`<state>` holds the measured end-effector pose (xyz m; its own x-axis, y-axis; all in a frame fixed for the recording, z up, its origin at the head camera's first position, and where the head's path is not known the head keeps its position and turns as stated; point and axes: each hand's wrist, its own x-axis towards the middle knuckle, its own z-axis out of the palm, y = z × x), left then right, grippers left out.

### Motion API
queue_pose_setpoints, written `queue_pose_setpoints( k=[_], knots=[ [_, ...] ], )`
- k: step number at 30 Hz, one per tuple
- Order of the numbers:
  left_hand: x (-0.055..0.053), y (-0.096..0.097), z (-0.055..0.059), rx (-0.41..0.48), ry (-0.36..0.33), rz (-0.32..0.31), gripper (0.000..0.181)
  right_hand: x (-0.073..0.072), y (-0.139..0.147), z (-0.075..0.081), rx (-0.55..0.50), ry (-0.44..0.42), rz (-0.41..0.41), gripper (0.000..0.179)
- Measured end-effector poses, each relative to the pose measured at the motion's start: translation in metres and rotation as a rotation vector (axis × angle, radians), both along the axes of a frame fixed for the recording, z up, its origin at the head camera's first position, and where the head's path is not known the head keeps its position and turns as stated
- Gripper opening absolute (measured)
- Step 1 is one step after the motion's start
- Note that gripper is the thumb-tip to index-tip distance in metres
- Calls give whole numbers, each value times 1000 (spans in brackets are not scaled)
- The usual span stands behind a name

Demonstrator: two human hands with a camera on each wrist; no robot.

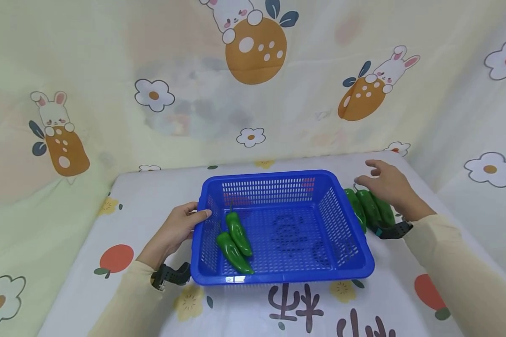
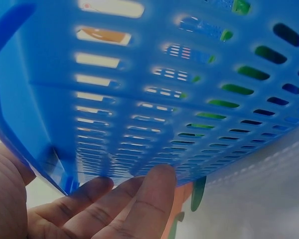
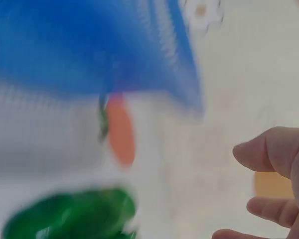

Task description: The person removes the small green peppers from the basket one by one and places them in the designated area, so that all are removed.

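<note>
My left hand point(image 1: 174, 229) grips the left rim of a blue plastic basket point(image 1: 282, 279), thumb over the edge. In the left wrist view its fingers point(image 2: 157, 199) lie against the slotted outer wall. Two green peppers point(image 1: 239, 234) lie side by side in the left part of the basket. Three more green peppers point(image 1: 368, 208) rest on the table right of the basket, partly hidden by its rim and my right hand point(image 1: 390, 187). That hand hovers over them, thumb and fingers apart, holding nothing. A pepper point(image 3: 74, 214) shows below it in the right wrist view, blurred.
A printed cloth point(image 1: 152, 196) with flowers, fruit and brown lettering covers the table. Behind and at both sides hangs a pale curtain point(image 1: 194, 140) with rabbits and flowers. Dark bands point(image 1: 170, 275) sit on both wrists.
</note>
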<state>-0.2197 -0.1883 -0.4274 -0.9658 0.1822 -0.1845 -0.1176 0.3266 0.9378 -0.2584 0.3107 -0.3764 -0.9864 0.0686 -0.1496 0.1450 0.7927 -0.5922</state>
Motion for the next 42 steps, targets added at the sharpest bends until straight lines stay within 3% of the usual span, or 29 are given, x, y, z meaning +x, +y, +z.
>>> queue_pose_setpoints(
  k=[6,11,18,24,36,42],
  knots=[
    [-3,3,-1,0,-1,4,48,12,-61,30,-86,129,99,77],
    [-2,2,-3,-5,-12,32,45,19,-115,37,-200,134,219,75],
    [-1,2,-4,12,-18,40,43,16,-184,14,-305,22,319,74],
    [0,2,-6,23,-26,49,42,9,-222,-14,-406,-106,360,76],
    [1,3,-6,43,-28,50,43,1,-257,-45,-391,-254,395,75],
    [2,2,-6,45,-28,38,45,0,-266,-56,-378,-261,411,80]
  ],
)
